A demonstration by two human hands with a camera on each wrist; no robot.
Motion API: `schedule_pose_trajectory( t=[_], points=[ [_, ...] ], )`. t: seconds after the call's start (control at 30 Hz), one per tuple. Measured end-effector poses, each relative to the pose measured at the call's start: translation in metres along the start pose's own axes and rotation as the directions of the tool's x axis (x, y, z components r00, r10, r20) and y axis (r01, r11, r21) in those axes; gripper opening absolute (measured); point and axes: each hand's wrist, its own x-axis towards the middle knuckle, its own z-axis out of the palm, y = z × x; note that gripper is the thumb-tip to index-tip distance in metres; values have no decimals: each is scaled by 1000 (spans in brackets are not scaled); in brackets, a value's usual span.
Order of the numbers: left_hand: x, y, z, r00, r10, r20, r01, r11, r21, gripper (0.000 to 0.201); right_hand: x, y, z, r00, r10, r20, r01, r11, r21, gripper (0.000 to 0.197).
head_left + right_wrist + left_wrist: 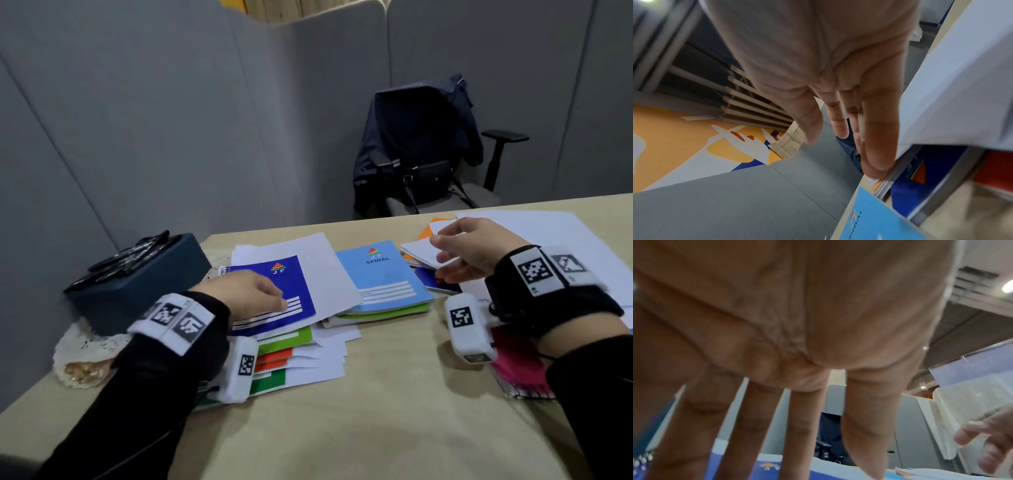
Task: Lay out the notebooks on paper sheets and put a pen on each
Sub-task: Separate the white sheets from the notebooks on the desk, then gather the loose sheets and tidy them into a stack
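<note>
My left hand (274, 294) lies flat with straight fingers (801, 426) on a dark blue notebook (294, 277). That notebook sits on a white paper sheet (329, 270) atop a pile of green and orange notebooks (281, 342) mixed with paper. To its right a light blue "SPIRAL" notebook (383, 274) lies on another pile. My right hand (445, 253) hovers with loosely straight fingers (875, 146) at the edge of some white sheets (419, 251), which cover another dark blue notebook (431, 279). It holds nothing. Several black pens (137, 255) rest on a dark box (147, 284) at the far left.
A pink spiral notebook (520, 370) lies under my right wrist. More white paper (548, 233) spreads at the far right. A lace doily (82, 353) sits by the box. An office chair (424, 150) with a jacket stands behind the table, against grey partitions.
</note>
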Motion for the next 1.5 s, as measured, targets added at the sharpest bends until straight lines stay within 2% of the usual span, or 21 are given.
schedule_pose_trajectory(
  t=[0.13,0.27,0.43,0.47,0.5,0.53,0.57,0.6,0.63,0.67,0.73,0.8,0.9,0.97,1.1,1.23,1.37,1.4,1.5],
  points=[
    [6,2,6,995,-89,40,81,984,158,51,0,0,0,1000,-1,12,1,1000,-9,25],
    [7,-1,4,986,-144,78,131,979,158,53,1,-1,4,1000,8,13,-8,1000,-22,22],
    [2,7,2,984,-170,51,156,965,210,61,0,2,22,999,37,40,-34,998,-56,12],
    [1,11,3,989,-140,40,131,977,170,58,0,1,24,998,41,44,-39,998,-49,12],
    [2,18,4,996,-82,34,80,996,38,53,1,0,23,998,42,43,-39,998,-49,12],
    [3,26,6,999,-3,34,10,981,-193,47,2,0,23,998,43,44,-41,998,-53,12],
    [2,37,9,997,75,32,-52,891,-450,41,4,1,23,998,49,47,-46,997,-66,13],
    [2,49,10,991,136,16,-95,766,-636,35,5,2,24,997,52,50,-47,995,-88,14],
    [4,59,12,985,173,-16,-130,676,-725,32,5,2,25,997,58,56,-51,992,-113,15],
    [8,68,14,980,191,-47,-163,657,-736,29,5,4,27,996,60,63,-51,989,-137,16],
    [19,79,20,982,178,-67,-176,725,-666,30,9,9,32,995,69,65,-55,978,-201,17],
    [32,79,28,995,99,-18,-90,801,-592,38,12,11,34,994,90,67,-73,973,-220,18],
    [39,75,34,995,31,92,35,768,-639,42,10,10,33,989,124,82,-102,967,-233,26],
    [41,73,36,996,15,86,46,745,-666,42,11,10,33,991,118,66,-90,940,-330,37],
    [46,69,37,998,9,62,38,697,-716,40,16,10,41,995,75,60,-57,965,-256,66],
    [55,63,38,999,16,44,20,707,-707,38,13,12,46,988,103,119,-87,987,-135,70],
    [66,62,38,999,-11,40,34,754,-656,49,15,10,43,982,124,140,-112,990,-89,65],
    [69,63,38,999,-27,36,44,786,-617,54,16,11,40,987,117,111,-105,988,-110,59],
    [68,66,35,997,-69,21,71,917,-394,60,14,10,35,997,70,42,-47,914,-404,45]
  ],
)
